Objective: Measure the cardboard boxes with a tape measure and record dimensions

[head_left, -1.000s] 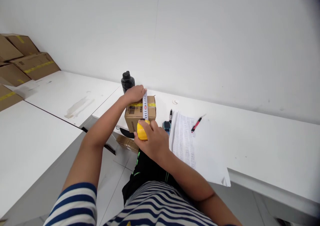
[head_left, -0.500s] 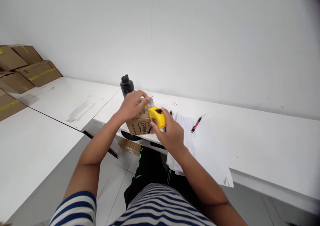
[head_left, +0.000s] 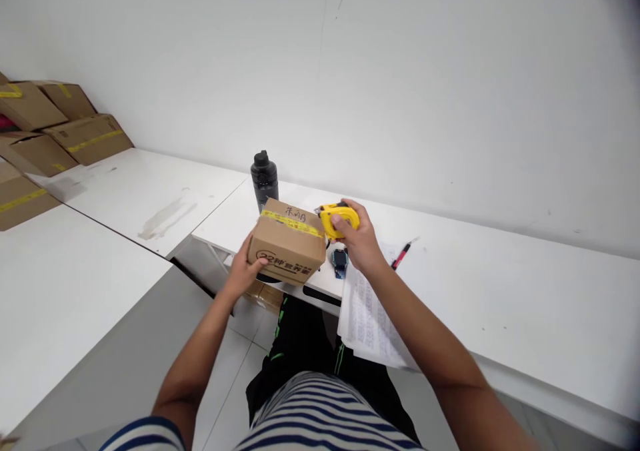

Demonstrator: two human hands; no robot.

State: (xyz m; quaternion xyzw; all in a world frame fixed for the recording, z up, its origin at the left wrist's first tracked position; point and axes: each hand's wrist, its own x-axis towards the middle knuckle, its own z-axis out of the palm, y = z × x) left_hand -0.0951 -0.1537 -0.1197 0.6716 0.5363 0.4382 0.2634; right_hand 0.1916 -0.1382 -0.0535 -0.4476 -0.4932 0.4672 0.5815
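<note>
My left hand (head_left: pixel 243 269) grips the left side of a small cardboard box (head_left: pixel 293 241), its thumb on the printed front. Yellow tape and handwriting run across the top of the box, which is tilted towards me. In my right hand (head_left: pixel 361 234) is a yellow tape measure (head_left: pixel 339 220), held at the box's upper right corner with fingers wrapped round it. Its blade looks drawn in, with only the hook end showing at the left. Beneath the right hand a dark watch (head_left: pixel 339 262) lies on the white table (head_left: pixel 475 271).
Behind the box stands a black bottle (head_left: pixel 265 179). Printed sheets (head_left: pixel 370 318) hang over the table's front edge, with a red and black pen (head_left: pixel 401 256) by them. Several taped cartons (head_left: pixel 90 139) are stacked at the far left against the wall.
My left hand has moved from above the box to its left side, and the box is now turned and tilted. The tape measure has shifted right and up in my right hand.
</note>
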